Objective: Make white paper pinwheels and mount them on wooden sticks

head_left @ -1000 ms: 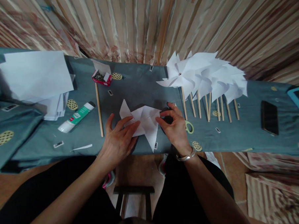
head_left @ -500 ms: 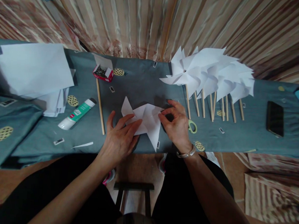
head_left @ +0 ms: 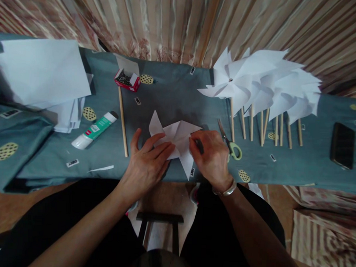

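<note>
A partly folded white paper pinwheel (head_left: 178, 135) lies on the cloth in front of me, its points turned in different directions. My left hand (head_left: 149, 156) holds its folded part down near the middle with the fingertips; the little finger is raised and the thumb is mostly hidden. At the right edge, my right hand (head_left: 211, 154) pinches a paper point between thumb and curled index finger. Just beside that hand lie scissors (head_left: 234, 150) with light green handles. A bare wooden stick (head_left: 123, 123) rests to the left of my left hand.
Finished pinwheels on sticks (head_left: 265, 82) overlap at the back right, with a dark phone (head_left: 342, 145) beyond. A red box of metal fasteners (head_left: 127, 81), a glue tube (head_left: 94, 130), a paper strip (head_left: 101, 168) and stacked white paper (head_left: 45, 72) lie left. A curtain (head_left: 182, 27) hangs behind.
My right hand has turned and curled further over the paper's right edge, uncovering more of the scissors. My left hand stays on the pinwheel. The view has shifted slightly.
</note>
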Available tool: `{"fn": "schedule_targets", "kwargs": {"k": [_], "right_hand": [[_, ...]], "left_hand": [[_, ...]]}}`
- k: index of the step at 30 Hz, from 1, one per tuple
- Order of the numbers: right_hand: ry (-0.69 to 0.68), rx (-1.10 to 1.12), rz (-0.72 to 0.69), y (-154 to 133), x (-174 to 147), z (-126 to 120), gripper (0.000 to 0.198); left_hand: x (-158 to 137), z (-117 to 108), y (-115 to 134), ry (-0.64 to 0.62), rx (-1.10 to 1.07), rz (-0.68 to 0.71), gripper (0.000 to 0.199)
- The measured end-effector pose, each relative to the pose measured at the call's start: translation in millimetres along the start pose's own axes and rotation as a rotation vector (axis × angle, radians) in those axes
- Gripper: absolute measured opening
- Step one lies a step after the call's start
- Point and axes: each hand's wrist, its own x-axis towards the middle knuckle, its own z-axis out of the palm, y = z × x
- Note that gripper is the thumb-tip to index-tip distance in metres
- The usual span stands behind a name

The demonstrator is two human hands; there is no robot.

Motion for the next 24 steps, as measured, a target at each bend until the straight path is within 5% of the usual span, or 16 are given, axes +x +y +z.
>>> {"fn": "schedule_targets", "kwargs": {"k": [17,24], "right_hand": [[-0.166,-0.153,-0.249,-10.1,-2.2,12.0,0.015],[-0.121,-0.126,-0.29,-12.8,-3.9,9.2,0.015]], "left_hand": [[-0.9,1.3,0.8,0.008,-0.014,-0.006,0.026],[-2.0,2.2,0.7,0.022,-0.021,-0.014,0.025]]}}
